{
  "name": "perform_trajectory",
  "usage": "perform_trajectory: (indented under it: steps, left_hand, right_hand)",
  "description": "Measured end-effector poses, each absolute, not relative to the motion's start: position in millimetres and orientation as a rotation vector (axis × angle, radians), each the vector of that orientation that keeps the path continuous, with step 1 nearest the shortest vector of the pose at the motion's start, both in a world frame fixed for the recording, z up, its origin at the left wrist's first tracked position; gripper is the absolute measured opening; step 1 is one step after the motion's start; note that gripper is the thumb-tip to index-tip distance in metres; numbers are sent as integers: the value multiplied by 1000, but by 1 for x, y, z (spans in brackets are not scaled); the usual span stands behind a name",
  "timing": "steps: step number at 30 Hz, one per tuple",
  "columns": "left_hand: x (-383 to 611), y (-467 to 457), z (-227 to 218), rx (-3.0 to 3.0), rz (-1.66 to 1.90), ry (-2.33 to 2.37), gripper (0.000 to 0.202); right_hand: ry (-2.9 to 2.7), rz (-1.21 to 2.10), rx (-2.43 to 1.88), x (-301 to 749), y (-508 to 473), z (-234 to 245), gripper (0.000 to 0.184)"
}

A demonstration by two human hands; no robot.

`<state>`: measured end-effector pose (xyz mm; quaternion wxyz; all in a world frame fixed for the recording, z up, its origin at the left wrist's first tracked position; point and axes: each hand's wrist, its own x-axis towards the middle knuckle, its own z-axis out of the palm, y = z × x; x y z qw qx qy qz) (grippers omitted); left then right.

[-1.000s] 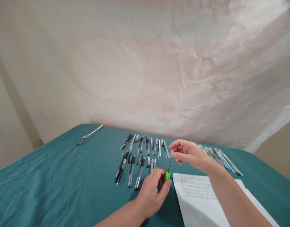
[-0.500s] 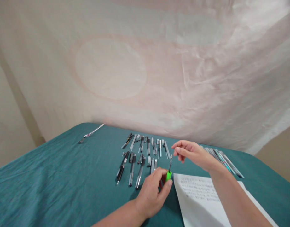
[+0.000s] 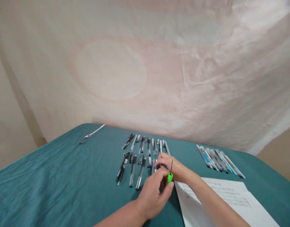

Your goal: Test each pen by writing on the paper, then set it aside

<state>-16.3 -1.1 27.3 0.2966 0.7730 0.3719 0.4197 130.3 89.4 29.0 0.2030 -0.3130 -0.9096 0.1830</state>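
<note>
My left hand (image 3: pixel 153 194) is closed around a bright green tube (image 3: pixel 169 178), held upright near the paper's left edge. A thin dark rod with a ribbed upper part (image 3: pixel 171 165) stands out of the tube's top. Just beyond it, my right hand (image 3: pixel 172 165) reaches left with the fingers curled down over the near row of pens. Those fingertips sit beside a light pen (image 3: pixel 153 165); part of them is hidden behind my left hand, so what they grip cannot be made out. More pens, several with caps lying beside them, form the near row (image 3: pixel 133 170).
A far row of pens and caps (image 3: pixel 149 146) lies behind the near one. To the right are a bundle of pens (image 3: pixel 217 159) and white sheets with handwriting (image 3: pixel 241 201). A slim packaged item (image 3: pixel 90 135) lies far left on the green cloth (image 3: pixel 64 176). A pale curtain (image 3: pixel 159 72) hangs behind.
My right hand has swung left and down from beside the rod to the near row of pens, uncovering the bundle at right. My left hand keeps the green tube almost in place.
</note>
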Motion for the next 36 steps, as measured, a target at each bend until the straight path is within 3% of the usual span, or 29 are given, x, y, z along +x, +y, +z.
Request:
perform_trajectory:
  steps: [4,11,15,24,31,36]
  left_hand:
    - [-17,-1,28,2058,1104,1004,9]
    - [-17,0,24,2047,1120,1012,11]
    - [-16,1,24,2008,1158,1011,15]
    - [-15,2,25,1942,1146,1032,15]
    - [-15,2,26,1911,1142,1003,14]
    - [-15,1,27,1878,1135,977,15]
  right_hand:
    - [-2588,501,-930,132,88,31,29]
    - [-2481,484,-1146,133,89,30,14]
    - [-2417,533,-1262,130,89,23,23]
    - [-2248,672,-1456,141,93,28,22]
    - [-1665,1101,-1091,162,95,74,30]
    - [-1414,1114,-914,160,85,97,33]
